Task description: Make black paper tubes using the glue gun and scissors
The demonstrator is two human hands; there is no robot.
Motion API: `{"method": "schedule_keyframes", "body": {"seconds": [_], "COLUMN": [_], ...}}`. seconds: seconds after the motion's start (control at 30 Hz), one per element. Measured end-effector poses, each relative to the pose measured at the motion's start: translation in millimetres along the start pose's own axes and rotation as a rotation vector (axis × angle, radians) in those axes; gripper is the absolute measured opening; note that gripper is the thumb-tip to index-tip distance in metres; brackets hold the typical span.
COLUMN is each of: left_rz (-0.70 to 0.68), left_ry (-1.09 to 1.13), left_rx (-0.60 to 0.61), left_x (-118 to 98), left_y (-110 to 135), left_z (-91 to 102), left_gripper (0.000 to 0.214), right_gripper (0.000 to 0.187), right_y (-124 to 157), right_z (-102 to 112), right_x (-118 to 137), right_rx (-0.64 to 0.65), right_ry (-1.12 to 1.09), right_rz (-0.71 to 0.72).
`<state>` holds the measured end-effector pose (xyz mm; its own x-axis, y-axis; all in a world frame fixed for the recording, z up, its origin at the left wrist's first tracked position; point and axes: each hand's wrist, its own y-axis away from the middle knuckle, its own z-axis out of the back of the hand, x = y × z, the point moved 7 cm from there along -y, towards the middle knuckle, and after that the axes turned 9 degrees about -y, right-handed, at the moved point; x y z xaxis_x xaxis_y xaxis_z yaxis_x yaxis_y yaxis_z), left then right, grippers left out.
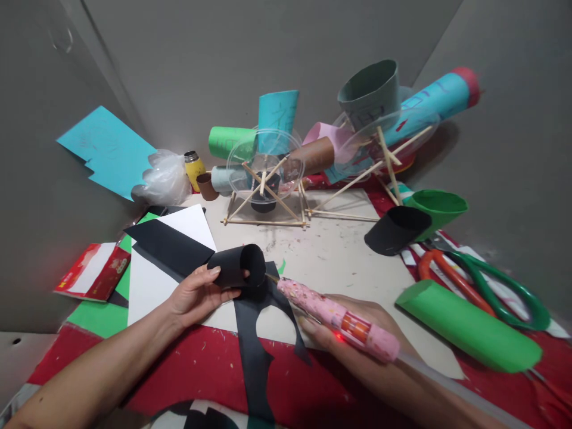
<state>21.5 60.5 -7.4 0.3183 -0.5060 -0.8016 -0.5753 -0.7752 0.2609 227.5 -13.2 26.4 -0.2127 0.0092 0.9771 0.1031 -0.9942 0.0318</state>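
Note:
My left hand [199,292] holds a short black paper tube [230,265] on its side, the thumb and fingers closed around its left end. In my right hand [353,333] is a pink glue gun [322,307] with a small red light on it. Its nozzle points at the tube's open right end, close to the rim; whether it touches I cannot tell. Below the tube lies a cut black paper scrap [250,339] with curved holes. A black paper strip [172,244] rests on a white sheet [152,292] beside my left hand.
Two stick-framed wheels of clear plastic discs [236,187] with coloured paper tubes stand at the back. Scissors with green and orange handles [513,292], a green paper tube [469,328] and a black tube [395,229] lie right. A red packet [93,271] and plastic bag [165,179] are left.

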Motion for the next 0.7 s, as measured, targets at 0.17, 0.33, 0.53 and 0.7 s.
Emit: {"method": "schedule_keyframes", "body": {"seconds": [0.17,0.33,0.53,0.7], "left_rz": [0.001,0.001,0.005,0.005], "left_ry": [0.000,0.005,0.000,-0.001], "left_rx": [-0.009,-0.030,-0.043,-0.040], "left_x": [0.0,-0.8,-0.2,-0.1], "left_y": [0.5,0.7,0.9,0.9], "left_z": [0.8,1.5,2.3,2.2], "left_gripper": [0.023,0.020,0.022,0.023], "right_gripper": [0.031,0.030,0.030,0.026], "right_y": [-0.1,-1.3,2.5,5.0], "right_z": [-0.2,-0.1,-0.8,-0.2], "right_x": [4.7,11.0,12.5,16.7], "right_rx": [0.047,0.076,0.079,0.036], "right_ry": [0.046,0.124,0.135,0.043], "right_rz": [-0.013,0.074,0.058,0.031]}}
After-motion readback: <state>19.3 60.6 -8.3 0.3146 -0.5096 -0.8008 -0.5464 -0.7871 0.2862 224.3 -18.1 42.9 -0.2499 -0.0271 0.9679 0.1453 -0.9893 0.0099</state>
